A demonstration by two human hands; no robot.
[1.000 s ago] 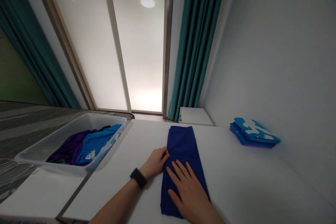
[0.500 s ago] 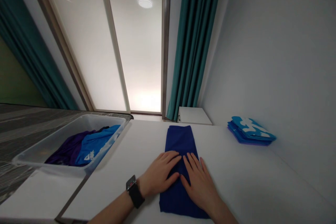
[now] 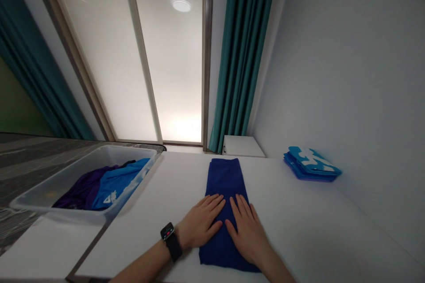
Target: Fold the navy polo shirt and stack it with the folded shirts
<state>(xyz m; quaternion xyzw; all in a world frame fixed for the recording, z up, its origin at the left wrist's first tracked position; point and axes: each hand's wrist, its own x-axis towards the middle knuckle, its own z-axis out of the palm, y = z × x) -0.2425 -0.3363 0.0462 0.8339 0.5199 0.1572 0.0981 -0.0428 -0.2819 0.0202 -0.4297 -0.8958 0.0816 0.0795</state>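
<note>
Dark blue cloth (image 3: pixel 225 177) lies flat on the white worktop (image 3: pixel 186 177)

I can see it stretched out as a long, narrow strip straight in front of the person, its far end close to the worktop's far edge. The left hand (image 3: pixel 201 221) and the right hand (image 3: pixel 247 232) rest on it side by side, palms down, fingers spread. Neither grip is clenched; both are released, just laid on the fabric. A black watch (image 3: pixel 172 246) circles the left wrist. Well to the left, a translucent bin (image 3: pixel 108 154) holds a crumpled purple garment (image 3: pixel 84 188) beside a bright blue garment (image 3: pixel 121 181) with a white print. Over to the right, near the wall (image 3: pixel 348 75), sits a stack of folded blue clothes (image 3: pixel 312 163), the top one patterned in white.
</note>
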